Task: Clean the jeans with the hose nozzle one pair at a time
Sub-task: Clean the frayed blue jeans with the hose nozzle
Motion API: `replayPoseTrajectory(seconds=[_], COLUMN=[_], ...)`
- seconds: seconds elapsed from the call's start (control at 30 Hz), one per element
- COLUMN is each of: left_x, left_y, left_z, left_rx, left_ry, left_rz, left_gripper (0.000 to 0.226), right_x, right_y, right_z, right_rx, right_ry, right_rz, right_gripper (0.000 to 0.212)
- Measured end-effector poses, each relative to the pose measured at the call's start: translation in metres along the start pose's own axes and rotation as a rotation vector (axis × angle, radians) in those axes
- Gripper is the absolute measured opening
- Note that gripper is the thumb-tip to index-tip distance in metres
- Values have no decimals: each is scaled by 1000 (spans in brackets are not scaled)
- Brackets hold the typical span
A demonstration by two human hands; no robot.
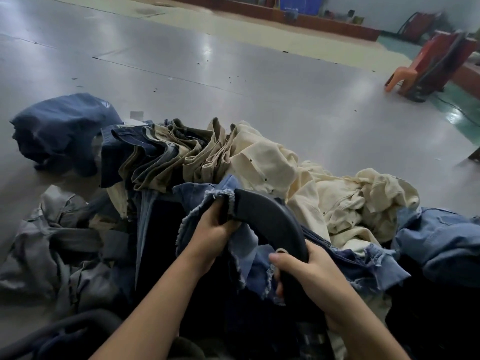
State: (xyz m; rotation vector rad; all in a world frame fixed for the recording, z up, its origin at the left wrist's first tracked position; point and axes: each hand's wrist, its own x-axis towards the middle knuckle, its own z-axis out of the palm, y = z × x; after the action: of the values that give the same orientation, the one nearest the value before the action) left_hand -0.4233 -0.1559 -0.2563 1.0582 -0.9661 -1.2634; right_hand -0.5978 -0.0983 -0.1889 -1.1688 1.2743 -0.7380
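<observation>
At lower centre, a dark curved plastic hose nozzle (pixel 270 222) is gripped by the right hand (pixel 309 276), its fingers curled round it; frayed light-blue jeans (pixel 233 245) are pinched over its tip by the left hand (pixel 210 229). Threading seems under way; the leg likely needs drawing further on

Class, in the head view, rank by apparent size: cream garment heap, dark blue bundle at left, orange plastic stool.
1. Cream garment heap
2. Dark blue bundle
3. Orange plastic stool, though it sits farther away, so its true size is unsure.

Showing two hands: left hand (pixel 211 224), right hand (pixel 309 271); one dark curved nozzle (pixel 267 216); one orange chair (pixel 401 79); heaped jeans (pixel 161 157) overlapping beyond counting.
</observation>
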Motion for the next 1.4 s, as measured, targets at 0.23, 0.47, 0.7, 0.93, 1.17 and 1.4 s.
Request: replayPoseTrajectory(seconds=[0.23, 0.47, 0.7, 0.93, 1.17, 1.4], left_x=[-4, -8, 1, -4, -6, -4], left_y=[-6, -13, -2, -4, -8, -14], left_z=[-4, 0, -8, -2, -9, 3], left_rx=[197, 165, 171, 287, 495, 92], left_ry=[-104, -67, -58, -189, -293, 140], left_rz=[48, -30, 49, 57, 110, -163], left_gripper=[39, 35, 34, 40, 29, 43], right_x=[0, 2, -4, 3, 9, 10], right_y=[0, -14, 0, -3, -5, -13], right_z=[6, -11, 1, -1, -2, -15], right_rx=[13, 91, -18, -39, -28, 83], right_ry=[-6, 102, -60, -4, 50, 154], right_rz=[-10, -86, 4, -13, -69, -91], right_gripper=[14, 27, 13, 16, 20, 21])
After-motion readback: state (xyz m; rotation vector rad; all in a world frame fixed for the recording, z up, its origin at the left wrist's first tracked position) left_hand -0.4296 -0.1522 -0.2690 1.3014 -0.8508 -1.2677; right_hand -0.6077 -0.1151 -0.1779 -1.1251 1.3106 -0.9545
